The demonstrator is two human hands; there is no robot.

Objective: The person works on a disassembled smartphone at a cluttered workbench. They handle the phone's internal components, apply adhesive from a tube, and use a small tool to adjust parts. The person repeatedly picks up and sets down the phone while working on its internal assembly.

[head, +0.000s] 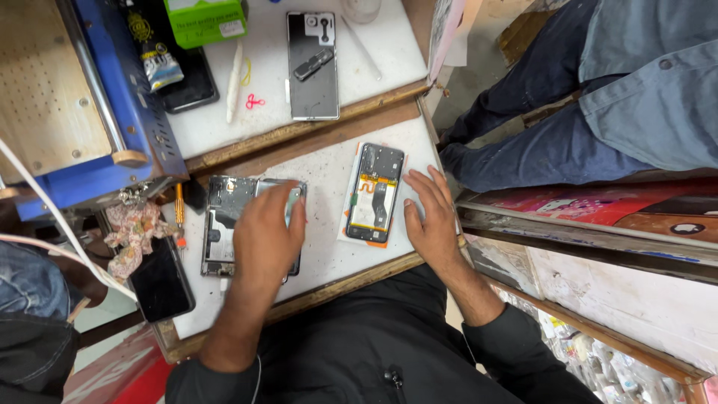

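**Two opened phones on a repair bench, one under each hand**

The fingers of the left hand point(265, 232) lie close together and curled over a grey back panel point(288, 196), pressing it onto the opened phone frame point(223, 224) beneath; whether the fingertips pinch its far edge cannot be told from above. The right hand point(432, 217) rests flat with fingers spread on the white bench top point(321, 247), touching the right edge of a second opened phone point(375, 193), which lies on a white, orange-edged pad point(345, 224) with its yellow flex cable and battery exposed.

The phone frame sits at the left of the bench top, the second phone near the middle. Both look light, thin and stiff, with smooth, likely slippery faces. With boards and ribbon cables bare, they are probably fragile inside; the safer hold would seem to be by the long side edges, not on the exposed parts.

Just left of the frame lie a small orange-handled screwdriver point(179, 213), a crumpled flowered cloth point(134, 232) and a dark phone point(161, 283) lying screen up. On the upper shelf rest a third phone point(313, 66) with loose parts on its back, white tweezers point(234, 71), a green box point(206, 21) whose contents are hidden, and a blue machine point(112, 112). To the right, another person's legs in blue trousers point(553, 142) stand close to the bench.
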